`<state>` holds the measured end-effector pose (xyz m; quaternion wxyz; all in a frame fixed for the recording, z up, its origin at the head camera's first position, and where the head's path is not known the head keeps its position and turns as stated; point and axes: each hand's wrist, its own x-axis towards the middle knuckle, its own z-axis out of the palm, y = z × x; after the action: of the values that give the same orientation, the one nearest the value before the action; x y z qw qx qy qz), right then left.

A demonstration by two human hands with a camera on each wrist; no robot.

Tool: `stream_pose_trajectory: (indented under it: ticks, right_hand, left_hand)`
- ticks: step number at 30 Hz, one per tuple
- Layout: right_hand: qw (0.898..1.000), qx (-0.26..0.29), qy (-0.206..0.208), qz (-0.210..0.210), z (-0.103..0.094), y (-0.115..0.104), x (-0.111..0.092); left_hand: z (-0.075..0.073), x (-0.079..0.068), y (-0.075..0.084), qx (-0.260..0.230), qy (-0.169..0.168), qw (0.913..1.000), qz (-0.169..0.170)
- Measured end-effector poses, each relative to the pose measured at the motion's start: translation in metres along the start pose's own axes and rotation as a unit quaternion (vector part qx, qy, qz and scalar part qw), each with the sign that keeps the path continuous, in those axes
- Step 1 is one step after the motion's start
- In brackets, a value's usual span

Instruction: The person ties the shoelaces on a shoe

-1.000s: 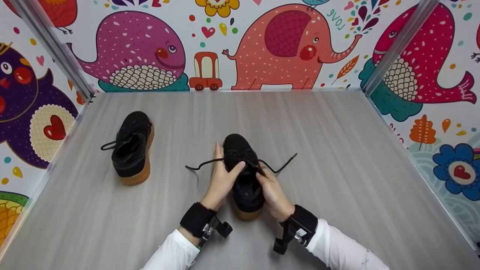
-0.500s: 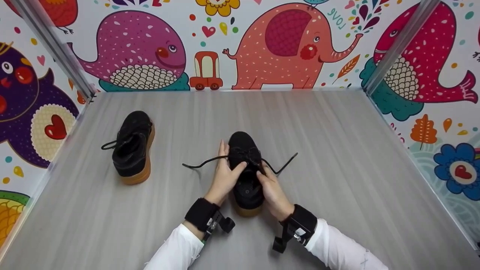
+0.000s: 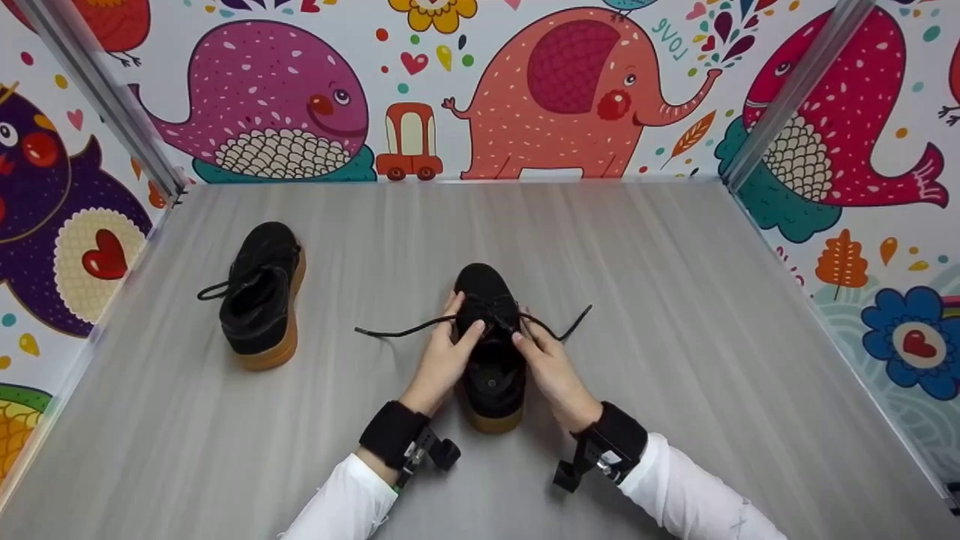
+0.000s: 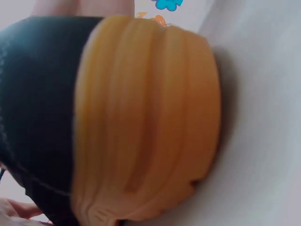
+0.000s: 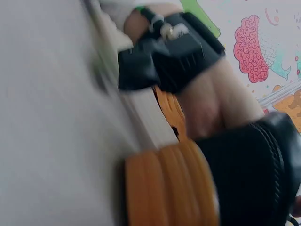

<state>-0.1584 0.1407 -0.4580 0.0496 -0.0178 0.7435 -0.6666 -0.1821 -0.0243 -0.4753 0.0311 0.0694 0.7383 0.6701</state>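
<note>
A black suede-like shoe (image 3: 487,352) with a ribbed gum-coloured sole stands upright at the centre of the grey, streaked table (image 3: 675,360), toe toward twelve o'clock. The left hand (image 3: 442,358) lies along its nine o'clock flank, fingertips curled onto the lacing, where they pinch the thin black lace (image 3: 405,328), which trails out toward nine o'clock. The right hand (image 3: 551,371) sits at the three o'clock flank, its fingers pinching the other lace end (image 3: 562,330), which runs toward two o'clock. Both wrists carry black padded bands. A second matching shoe (image 3: 259,296) rests at ten o'clock, well apart. Glossy cartoon-animal panels (image 3: 285,97) wall the table.
</note>
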Motion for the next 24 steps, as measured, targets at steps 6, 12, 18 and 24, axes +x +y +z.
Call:
stream_pose_trajectory:
  ticks: [6, 12, 18, 24]
  right_hand:
    - [0.995, -0.001, -0.006, -0.095, -0.013, -0.007, 0.011]
    - [0.99, -0.004, -0.021, -0.142, -0.02, -0.017, 0.025]
    - [0.99, 0.007, -0.025, -0.139, -0.021, -0.025, 0.034]
    - [0.99, 0.02, -0.029, -0.134, -0.02, -0.029, 0.038]
  left_hand:
    - [-0.002, -0.004, 0.008, -0.013, 0.034, 0.9989, 0.028]
    - [-0.002, -0.003, 0.021, -0.061, 0.061, 0.9954, 0.041]
    - [-0.003, 0.002, 0.031, -0.078, 0.07, 0.9934, 0.046]
    - [-0.007, 0.005, 0.038, -0.099, 0.079, 0.9908, 0.048]
